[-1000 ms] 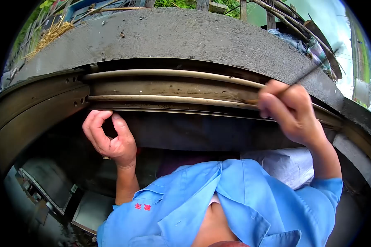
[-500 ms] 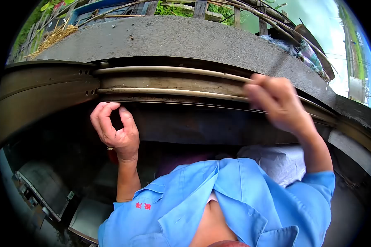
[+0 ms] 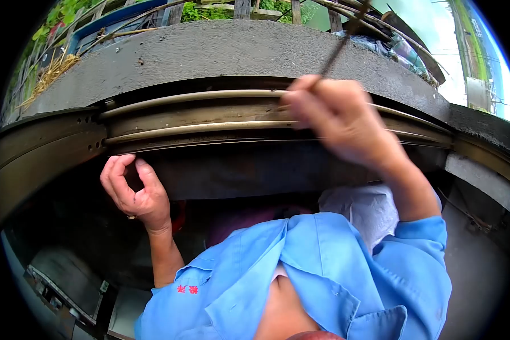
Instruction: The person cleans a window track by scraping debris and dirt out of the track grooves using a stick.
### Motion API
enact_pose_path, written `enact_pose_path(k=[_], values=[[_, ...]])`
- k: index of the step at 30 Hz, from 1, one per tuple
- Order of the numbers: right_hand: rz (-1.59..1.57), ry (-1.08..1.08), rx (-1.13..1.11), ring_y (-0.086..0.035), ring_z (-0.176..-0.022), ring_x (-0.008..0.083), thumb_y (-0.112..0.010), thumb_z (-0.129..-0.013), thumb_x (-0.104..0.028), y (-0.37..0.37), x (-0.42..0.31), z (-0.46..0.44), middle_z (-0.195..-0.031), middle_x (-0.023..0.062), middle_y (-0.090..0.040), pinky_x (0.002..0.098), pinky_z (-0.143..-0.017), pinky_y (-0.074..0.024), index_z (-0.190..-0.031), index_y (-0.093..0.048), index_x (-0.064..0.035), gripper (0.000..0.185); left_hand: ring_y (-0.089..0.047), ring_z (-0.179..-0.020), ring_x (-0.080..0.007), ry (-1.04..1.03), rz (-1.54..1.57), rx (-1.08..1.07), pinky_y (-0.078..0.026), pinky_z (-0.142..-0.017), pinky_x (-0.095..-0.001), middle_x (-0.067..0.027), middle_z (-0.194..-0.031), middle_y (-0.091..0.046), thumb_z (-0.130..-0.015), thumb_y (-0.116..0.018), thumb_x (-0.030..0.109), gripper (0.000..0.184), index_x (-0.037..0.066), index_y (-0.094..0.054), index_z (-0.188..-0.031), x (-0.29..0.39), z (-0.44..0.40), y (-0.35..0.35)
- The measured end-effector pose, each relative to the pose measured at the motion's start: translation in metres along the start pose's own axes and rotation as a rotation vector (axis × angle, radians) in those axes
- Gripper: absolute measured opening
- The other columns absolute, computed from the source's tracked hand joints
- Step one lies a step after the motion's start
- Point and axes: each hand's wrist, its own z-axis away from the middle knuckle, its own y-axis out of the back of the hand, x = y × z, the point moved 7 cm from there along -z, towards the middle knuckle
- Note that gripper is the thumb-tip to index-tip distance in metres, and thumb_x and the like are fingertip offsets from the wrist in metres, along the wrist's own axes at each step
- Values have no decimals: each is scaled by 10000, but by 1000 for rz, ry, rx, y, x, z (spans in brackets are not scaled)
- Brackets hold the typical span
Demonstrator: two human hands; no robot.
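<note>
Concrete is bordering the metal track; your left hand is sitting beside it, thumb and fingertips narrowly parted; your right hand is gripping a stick.

A rough grey concrete sill spanned the window opening, its surface dotted with a few small dark bits. Along its near side ran a brown metal window track with two raised, paler rails, an upper rail and a lower rail. Dark grime and small specks lay in the channel between them. At the left end the track met a brown metal side jamb pierced by small holes. Straw and crumpled plastic bordered the sill's outer edge; whether they rested on it or just beyond could not be told. The right hand hid part of the track.
</note>
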Motion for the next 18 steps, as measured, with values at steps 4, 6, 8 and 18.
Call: enact_pose_path(k=[4,6,8,18], values=[[111,-308,122,-504,-535,70,-471,-917,-161,84,44,53,-593,16,-543,202,-501,-403,-747,-560,0,250,-522,-838,-203,31,33,10,-424,-698,-294,-86,-935,-545,-759,-571,-54,150,14,-565,-891,-1,0,-1],[138,-294,202,-507,-535,73,-463,-923,-150,79,42,66,-599,18,-549,204,-499,-399,-734,-551,-3,255,-525,-849,-209,28,14,6,-429,-731,-301,-87,-928,-545,-757,-572,-54,143,7,-565,-886,1,0,0],[-31,-241,207,-514,-533,86,-471,-919,-135,47,28,52,-606,31,-556,219,-503,-406,-741,-548,-1,236,-527,-871,-218,23,9,0,-425,-812,-322,-89,-925,-541,-755,-569,-57,140,-3,-563,-884,0,1,0],[-11,-396,219,-515,-517,44,-487,-915,-145,65,40,75,-589,35,-569,193,-466,-391,-786,-575,-6,210,-519,-852,-221,5,-43,-12,-437,-769,-320,-101,-916,-524,-741,-545,-79,141,-7,-551,-862,1,0,1]])
